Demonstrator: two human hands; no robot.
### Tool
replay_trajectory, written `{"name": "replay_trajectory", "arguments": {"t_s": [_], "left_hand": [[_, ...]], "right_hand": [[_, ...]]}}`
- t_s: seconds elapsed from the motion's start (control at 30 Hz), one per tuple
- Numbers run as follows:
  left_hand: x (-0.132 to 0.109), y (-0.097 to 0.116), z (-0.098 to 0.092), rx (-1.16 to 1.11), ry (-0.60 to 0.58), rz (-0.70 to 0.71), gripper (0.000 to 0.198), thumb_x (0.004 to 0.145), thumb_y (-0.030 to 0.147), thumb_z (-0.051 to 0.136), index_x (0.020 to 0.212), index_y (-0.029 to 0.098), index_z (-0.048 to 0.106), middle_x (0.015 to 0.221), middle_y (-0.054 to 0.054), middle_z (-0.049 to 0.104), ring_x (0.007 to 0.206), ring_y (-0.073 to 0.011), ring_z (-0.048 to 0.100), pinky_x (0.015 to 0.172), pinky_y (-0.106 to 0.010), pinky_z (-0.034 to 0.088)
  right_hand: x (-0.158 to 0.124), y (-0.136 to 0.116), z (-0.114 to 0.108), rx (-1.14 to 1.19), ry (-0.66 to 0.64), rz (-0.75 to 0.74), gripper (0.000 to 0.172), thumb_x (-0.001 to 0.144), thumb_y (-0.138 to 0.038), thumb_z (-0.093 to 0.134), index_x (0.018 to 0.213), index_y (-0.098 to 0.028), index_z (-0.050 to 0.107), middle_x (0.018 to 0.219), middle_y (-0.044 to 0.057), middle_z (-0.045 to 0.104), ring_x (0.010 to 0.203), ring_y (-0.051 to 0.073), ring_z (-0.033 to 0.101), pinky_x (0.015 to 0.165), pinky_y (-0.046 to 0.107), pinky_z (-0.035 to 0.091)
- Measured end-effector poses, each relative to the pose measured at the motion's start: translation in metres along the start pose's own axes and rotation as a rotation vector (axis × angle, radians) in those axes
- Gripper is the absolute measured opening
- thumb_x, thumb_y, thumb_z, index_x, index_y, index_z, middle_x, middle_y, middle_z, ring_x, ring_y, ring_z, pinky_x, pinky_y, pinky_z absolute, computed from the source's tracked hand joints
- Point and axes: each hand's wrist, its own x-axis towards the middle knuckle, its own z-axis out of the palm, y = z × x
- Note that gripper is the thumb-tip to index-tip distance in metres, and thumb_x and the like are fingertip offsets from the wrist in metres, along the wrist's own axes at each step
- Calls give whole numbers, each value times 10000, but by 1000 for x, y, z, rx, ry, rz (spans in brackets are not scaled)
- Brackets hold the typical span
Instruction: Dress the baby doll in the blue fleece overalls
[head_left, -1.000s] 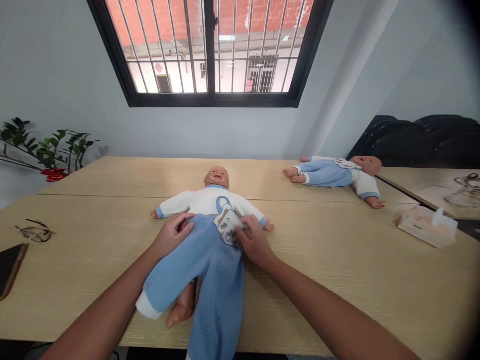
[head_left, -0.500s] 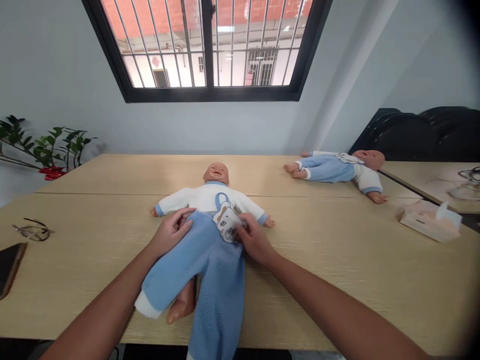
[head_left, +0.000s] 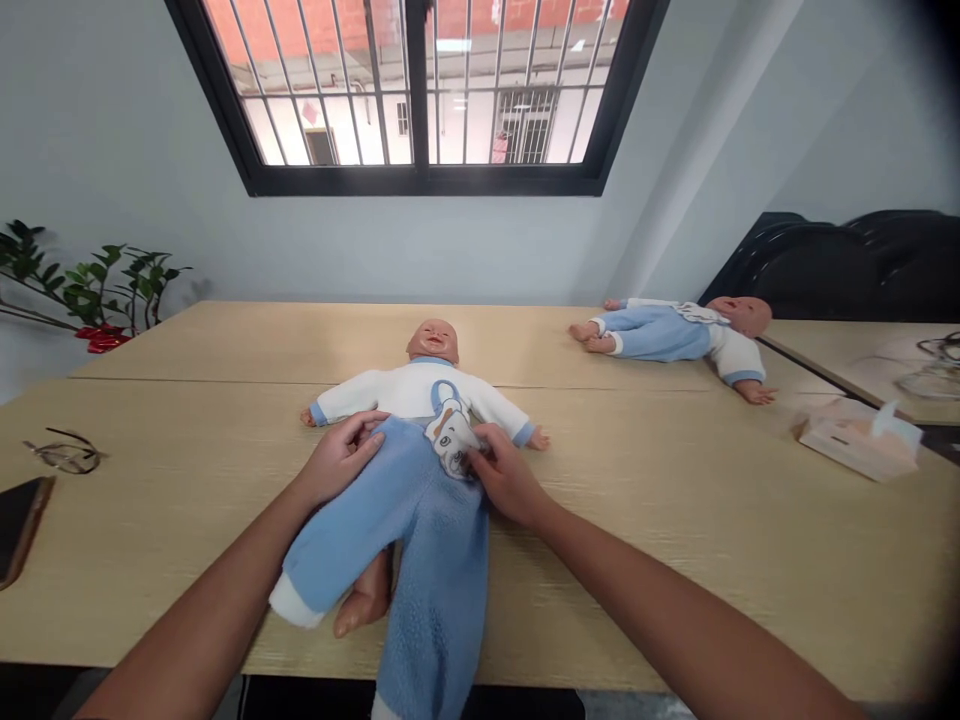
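Note:
A baby doll (head_left: 433, 343) lies on its back on the table, head toward the window, in a white top (head_left: 397, 392) with blue cuffs and collar. Blue pants (head_left: 427, 520) with white cuffs lie over its lower body; one leg of them hangs past the table's near edge. A bare doll foot (head_left: 361, 605) shows between the pant legs. My left hand (head_left: 343, 455) pinches the waist of the pants at the left. On the other side, my right hand (head_left: 510, 470) has its fingers closed on the waist by the animal-face patch (head_left: 454, 440).
Another dressed doll (head_left: 660, 333) lies at the back right. A tissue box (head_left: 859, 437) stands on the right of the table (head_left: 637, 560). Glasses (head_left: 67, 455) and a dark flat object with a brown edge (head_left: 22, 525) lie at left. A plant (head_left: 97, 290) stands beyond the left edge.
The view has tipped slightly, so everything sits a little higher in the picture. Both hands keep nearly the same places on the pants; the right fingers have shifted slightly at the waist.

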Motion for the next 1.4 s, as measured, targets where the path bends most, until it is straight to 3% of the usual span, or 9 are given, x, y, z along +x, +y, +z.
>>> {"name": "replay_trajectory", "arguments": {"t_s": [0.33, 0.8, 1.0, 1.4], "left_hand": [[0, 0, -1, 3, -10, -7, 531, 975, 568, 555, 1333, 185, 638, 884, -32, 650, 810, -208, 596, 758, -308, 482], [0, -2, -1, -26, -17, -5, 520, 971, 561, 571, 1327, 188, 638, 1017, -59, 692, 912, -223, 633, 830, -324, 501], [1, -3, -3, 19, -23, -2, 538, 980, 576, 552, 1347, 191, 630, 907, -37, 655, 836, -212, 609, 773, -319, 495], [0, -3, -4, 16, -37, -6, 526, 985, 571, 552, 1347, 196, 627, 932, -35, 635, 856, -207, 584, 792, -314, 474]], "right_hand": [[-1, -2, 0, 4, -2, -4, 191, 1026, -347, 514, 1146, -224, 598, 1194, 83, 630, 1118, 252, 590, 963, 408, 506], [-1, 0, 0, -16, -18, -30, 192, 1012, -298, 519, 1178, -230, 591, 1192, 77, 623, 1104, 247, 592, 980, 409, 496], [0, -2, 0, -47, -41, -53, 180, 986, -252, 522, 1152, -230, 586, 1174, 76, 629, 1092, 250, 590, 979, 413, 487], [-1, -4, 0, -35, -48, -73, 204, 977, -224, 526, 1169, -219, 594, 1182, 78, 623, 1093, 251, 586, 984, 421, 463]]}}
